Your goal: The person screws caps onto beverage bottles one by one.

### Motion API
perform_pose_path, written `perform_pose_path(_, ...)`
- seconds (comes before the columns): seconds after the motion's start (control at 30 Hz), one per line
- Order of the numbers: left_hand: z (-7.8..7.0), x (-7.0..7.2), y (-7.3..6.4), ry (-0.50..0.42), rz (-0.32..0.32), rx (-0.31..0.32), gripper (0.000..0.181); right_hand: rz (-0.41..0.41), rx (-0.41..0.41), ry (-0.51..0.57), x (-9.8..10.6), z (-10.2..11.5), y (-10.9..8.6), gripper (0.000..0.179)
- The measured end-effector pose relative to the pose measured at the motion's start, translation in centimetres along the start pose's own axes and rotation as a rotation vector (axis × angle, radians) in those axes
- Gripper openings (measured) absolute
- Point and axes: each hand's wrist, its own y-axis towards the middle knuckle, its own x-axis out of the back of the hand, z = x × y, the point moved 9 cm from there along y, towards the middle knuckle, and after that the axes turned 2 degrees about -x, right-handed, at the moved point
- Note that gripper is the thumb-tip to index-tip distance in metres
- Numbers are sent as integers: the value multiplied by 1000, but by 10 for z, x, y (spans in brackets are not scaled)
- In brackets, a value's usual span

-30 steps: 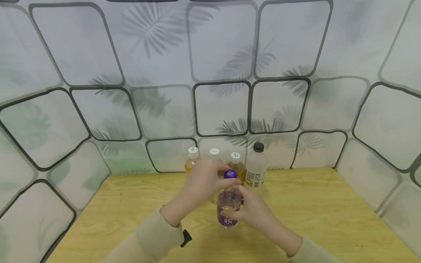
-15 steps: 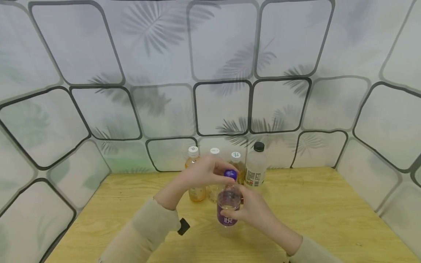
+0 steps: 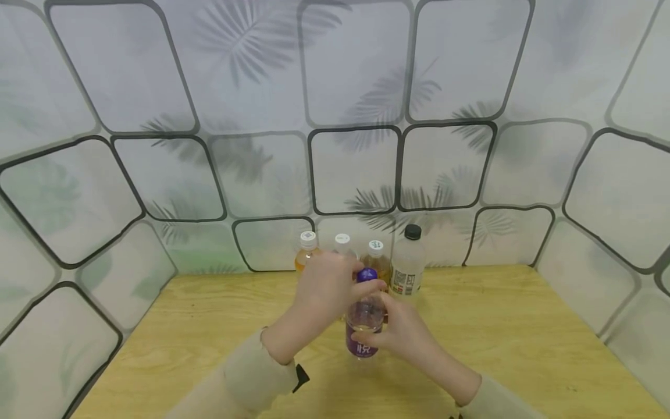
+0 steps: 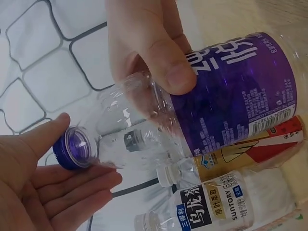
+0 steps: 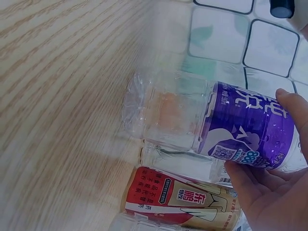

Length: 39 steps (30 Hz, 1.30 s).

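Observation:
A clear bottle with a purple label (image 3: 361,347) stands upright before me, its purple cap (image 3: 367,274) on top. My right hand (image 3: 405,331) grips the bottle round its middle, thumb across the label, as the right wrist view also shows at the hand (image 5: 269,197). At the cap is my left hand (image 3: 324,285), thumb and fingers pinching it from opposite sides. In the left wrist view the cap (image 4: 72,147) sits between the thumb and the fairly straight fingers of that hand (image 4: 43,178).
Behind stand an orange-drink bottle (image 3: 305,258), a white-capped bottle (image 3: 342,240), a brown-drink bottle (image 3: 377,266) and a black-capped bottle (image 3: 407,270). A red and gold label (image 5: 187,197) shows close beside the held bottle. A patterned cloth wall (image 3: 262,180) encloses the wooden table (image 3: 497,326).
My left hand turned back at the wrist, then forward again over the cap, its forearm shifting left and returning. The right hand and the bottle stay nearly in place.

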Motion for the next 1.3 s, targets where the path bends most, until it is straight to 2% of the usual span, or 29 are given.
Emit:
perform_pose_path(0.13, 5, -5, 4, -198, 64, -43, 31, -5, 10, -10, 2, 2, 1, 68)
perform_pose_path(0.27, 12, -14, 10, -419, 185, -77, 17, -10, 4, -16, 2, 1, 1, 64)
perform_pose_path(0.4, 13, -21, 14, -527, 284, -142, 13, -9, 0, -19, 3, 0, 2, 64)
perform_pose_path(0.47, 13, -23, 16, -541, 305, -171, 12, -6, -1, -16, 2, -1, 2, 65)
perform_pose_path(0.57, 13, -24, 17, -542, 321, -180, 12, -3, -1, -12, 2, -2, 2, 65)
perform_pose_path(0.67, 14, -25, 15, -549, 334, -162, 14, -1, 3, -5, 2, -2, 2, 63)
perform_pose_path(0.77, 17, -28, 13, -597, 349, -126, 17, 0, -2, 0, 1, -3, 2, 65)
perform_pose_path(0.9, 21, -31, 9, -636, 329, -89, 21, -1, -17, -1, 0, -3, 1, 70)
perform_pose_path(1.1, 27, -31, 1, -586, 284, -18, 29, -5, -32, -14, 0, -3, 1, 72)
perform_pose_path(1.3, 32, -33, -5, -596, 284, -28, 23, -1, -34, -20, 0, -2, 2, 71)
